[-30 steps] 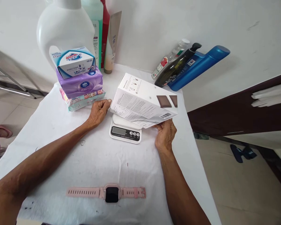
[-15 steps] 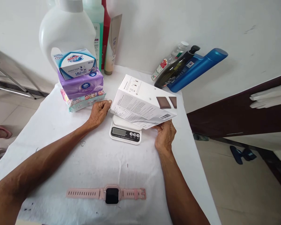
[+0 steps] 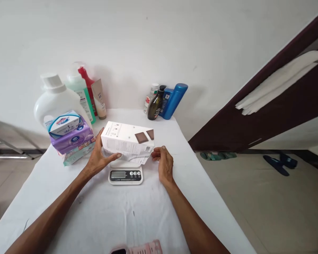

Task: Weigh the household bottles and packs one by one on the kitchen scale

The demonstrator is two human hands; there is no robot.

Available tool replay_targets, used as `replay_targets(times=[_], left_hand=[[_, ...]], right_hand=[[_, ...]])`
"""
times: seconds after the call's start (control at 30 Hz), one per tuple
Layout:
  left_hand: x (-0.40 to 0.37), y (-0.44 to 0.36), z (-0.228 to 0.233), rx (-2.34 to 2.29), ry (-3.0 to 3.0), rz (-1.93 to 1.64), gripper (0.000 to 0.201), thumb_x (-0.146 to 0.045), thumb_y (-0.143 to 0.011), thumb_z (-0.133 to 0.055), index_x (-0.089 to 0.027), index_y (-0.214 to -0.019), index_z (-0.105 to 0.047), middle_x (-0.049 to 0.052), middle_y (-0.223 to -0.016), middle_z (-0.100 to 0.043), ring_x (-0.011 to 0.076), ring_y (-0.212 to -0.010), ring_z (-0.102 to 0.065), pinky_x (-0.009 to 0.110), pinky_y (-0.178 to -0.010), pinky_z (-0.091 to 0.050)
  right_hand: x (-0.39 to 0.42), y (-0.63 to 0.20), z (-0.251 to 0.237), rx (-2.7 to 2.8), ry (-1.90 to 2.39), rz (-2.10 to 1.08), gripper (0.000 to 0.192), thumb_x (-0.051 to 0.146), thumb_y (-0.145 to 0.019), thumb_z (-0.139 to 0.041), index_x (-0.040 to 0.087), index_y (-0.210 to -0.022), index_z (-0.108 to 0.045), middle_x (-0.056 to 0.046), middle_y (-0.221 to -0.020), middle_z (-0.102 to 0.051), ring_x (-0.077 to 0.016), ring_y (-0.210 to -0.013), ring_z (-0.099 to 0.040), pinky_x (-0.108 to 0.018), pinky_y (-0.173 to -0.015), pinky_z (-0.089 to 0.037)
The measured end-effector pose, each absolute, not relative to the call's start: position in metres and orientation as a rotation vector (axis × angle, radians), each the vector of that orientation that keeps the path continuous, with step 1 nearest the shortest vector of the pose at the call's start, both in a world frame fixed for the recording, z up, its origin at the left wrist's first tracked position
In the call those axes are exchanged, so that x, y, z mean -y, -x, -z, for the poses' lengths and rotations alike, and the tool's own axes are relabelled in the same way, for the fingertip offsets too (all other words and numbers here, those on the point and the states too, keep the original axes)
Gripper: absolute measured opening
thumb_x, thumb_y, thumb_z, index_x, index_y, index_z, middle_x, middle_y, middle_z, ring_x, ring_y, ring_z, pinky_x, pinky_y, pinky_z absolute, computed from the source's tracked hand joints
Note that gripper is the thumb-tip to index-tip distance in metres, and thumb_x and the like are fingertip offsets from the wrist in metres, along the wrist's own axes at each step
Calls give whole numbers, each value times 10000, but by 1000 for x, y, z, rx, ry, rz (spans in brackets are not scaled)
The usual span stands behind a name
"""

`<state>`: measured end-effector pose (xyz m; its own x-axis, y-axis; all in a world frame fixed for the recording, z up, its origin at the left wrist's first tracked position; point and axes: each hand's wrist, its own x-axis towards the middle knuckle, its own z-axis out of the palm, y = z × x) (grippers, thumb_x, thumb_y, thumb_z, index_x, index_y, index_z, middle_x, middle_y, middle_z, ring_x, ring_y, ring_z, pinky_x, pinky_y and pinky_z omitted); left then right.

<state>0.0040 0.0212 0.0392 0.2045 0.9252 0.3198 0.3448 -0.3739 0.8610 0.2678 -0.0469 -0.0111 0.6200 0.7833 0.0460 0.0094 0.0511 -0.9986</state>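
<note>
A white printed cardboard box (image 3: 127, 143) with brown squares sits tilted over the kitchen scale (image 3: 125, 178), hiding most of its weighing plate. My left hand (image 3: 99, 157) grips the box's left end, thumb across the front face and fingers behind the side. Just off the right end of the box is my right hand (image 3: 165, 164), its fingers loosely bent and apart, holding nothing; whether a fingertip touches the box I cannot tell. The scale's grey display and round buttons face me. At the bottom edge lies a pink-strapped smartwatch (image 3: 145, 248), partly cut off.
Stacked at the left are a soap box (image 3: 65, 123), a purple tissue pack (image 3: 72, 137) and a wipes pack (image 3: 79, 151). Behind them stand a white jug (image 3: 60, 100), a green bottle (image 3: 84, 98) and a tube (image 3: 99, 100). A dark pump bottle (image 3: 155, 106) and blue bottles (image 3: 175, 102) stand near the wall.
The view has tilted up and back. My left hand has shifted from the box's corner to a grip around its left end. My right hand has come out from under the right end.
</note>
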Motion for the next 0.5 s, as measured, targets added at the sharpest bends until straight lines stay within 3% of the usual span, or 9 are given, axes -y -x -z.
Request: replay_targets(times=[0.2, 0.37, 0.5], left_hand=[[-28, -19, -74, -1018, -1619, -915, 1033, -393, -598, -996, -254, -1516, -543, 149, -1360, -730, 399, -1334, -651, 596, -1146, -522], [-27, -36, -100, -1048, -1463, -1071, 892, -418, -592, -992, -193, -1391, -666, 154, -1259, -780, 400, -1252, -702, 572, -1096, -566], [-54, -55, -133, -1024, -1569, -1252, 808, -440, -627, -971, -158, -1327, -682, 140, -1196, -790, 374, -1205, -717, 522, -1073, -576]], right_hand=[[51, -268, 1, 766, 1424, -704, 718, 870, -937, -419, 209, -827, -677, -63, -741, -713, -219, -688, -634, -354, -694, -525], [53, -271, -6, 806, 1406, -730, 711, 862, -958, -374, 224, -790, -641, -55, -728, -694, -207, -661, -604, -341, -671, -508], [53, -271, -8, 786, 1360, -774, 698, 852, -961, -383, 226, -797, -645, -53, -720, -676, -213, -682, -613, -336, -660, -502]])
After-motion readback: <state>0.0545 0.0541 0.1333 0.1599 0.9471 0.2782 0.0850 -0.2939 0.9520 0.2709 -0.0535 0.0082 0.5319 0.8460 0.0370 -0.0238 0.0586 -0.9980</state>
